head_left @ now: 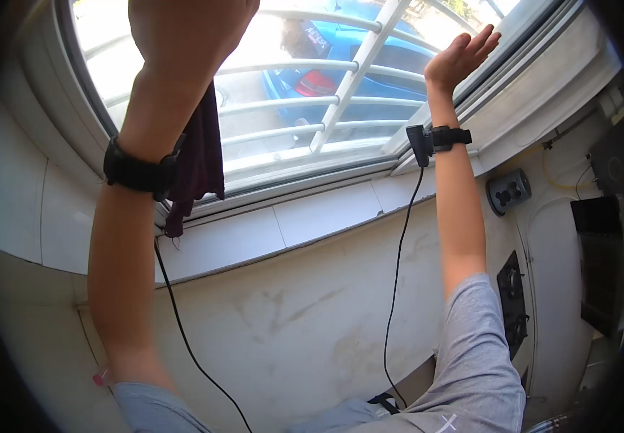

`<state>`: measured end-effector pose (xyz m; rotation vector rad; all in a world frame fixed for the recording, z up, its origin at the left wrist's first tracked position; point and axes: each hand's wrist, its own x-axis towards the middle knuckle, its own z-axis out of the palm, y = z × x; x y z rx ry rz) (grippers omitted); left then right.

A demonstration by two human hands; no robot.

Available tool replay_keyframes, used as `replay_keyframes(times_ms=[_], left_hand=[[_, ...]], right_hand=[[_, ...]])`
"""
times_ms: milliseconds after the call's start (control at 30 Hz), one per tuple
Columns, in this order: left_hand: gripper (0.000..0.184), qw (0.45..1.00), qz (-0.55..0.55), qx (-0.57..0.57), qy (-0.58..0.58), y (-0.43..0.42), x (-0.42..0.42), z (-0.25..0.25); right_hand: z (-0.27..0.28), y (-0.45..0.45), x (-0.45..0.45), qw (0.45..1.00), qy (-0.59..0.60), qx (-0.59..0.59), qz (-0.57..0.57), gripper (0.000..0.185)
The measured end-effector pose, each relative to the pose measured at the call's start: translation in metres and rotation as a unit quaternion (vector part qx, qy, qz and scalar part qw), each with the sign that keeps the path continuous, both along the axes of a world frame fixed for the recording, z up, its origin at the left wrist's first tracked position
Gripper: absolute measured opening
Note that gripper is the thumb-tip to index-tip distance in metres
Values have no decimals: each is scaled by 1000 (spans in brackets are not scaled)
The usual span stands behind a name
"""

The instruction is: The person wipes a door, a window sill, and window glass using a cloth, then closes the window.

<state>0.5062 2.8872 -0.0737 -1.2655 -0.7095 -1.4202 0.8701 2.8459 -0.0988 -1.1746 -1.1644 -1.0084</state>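
At the top left, my left hand [189, 32] is raised against the window, its back towards me and its fingertips cut off by the upper edge. It looks closed. A dark maroon cloth [200, 155] hangs down behind that wrist to the sill, seemingly from this hand; the grip itself is hidden. My right hand [456, 65] is lifted at the upper right, near the window frame [510, 61]. Its fingers are stretched out and it holds nothing. Between the two hands are white curved window bars [341, 101].
A white tiled sill [319, 224] runs below the window. Both wrists wear black straps with cables [396, 289]. To the right are a dark grey cylindrical object [508, 191], a black gas stove [514, 303] and a black panel [599, 260]. Outside stands a blue car [377, 86].
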Motion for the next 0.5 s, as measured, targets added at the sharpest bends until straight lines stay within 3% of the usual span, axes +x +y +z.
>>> replay_keyframes(times_ms=[33,67,133,167,233,300,367,433,500], left_hand=[[64,998,-47,-33,-6,-14,0,2],[65,988,-28,-150,18,-32,-8,0],[66,992,-60,-110,5,-10,-5,-9],[66,981,-99,-165,6,-21,-4,-10],[58,992,-71,-100,10,-18,-7,-4],[66,993,-23,-117,1,-16,-10,-4],[65,992,-16,-126,-10,-22,-6,-4],[66,991,0,-131,-11,-22,-5,-4],[65,992,-12,-125,-7,-22,-6,-5]], right_hand=[[2,0,-2,1000,1,2,4,74],[-2,2,0,1000,-4,-11,-10,73],[-9,-6,12,997,-41,-41,-59,66],[-4,-22,17,991,-66,-71,-94,61],[23,-51,40,983,-59,-7,-174,60],[27,-56,78,973,131,-7,-187,67],[24,-49,100,952,216,-86,-198,73],[12,-33,125,953,188,-70,-225,71],[13,-29,127,948,249,-55,-191,67]])
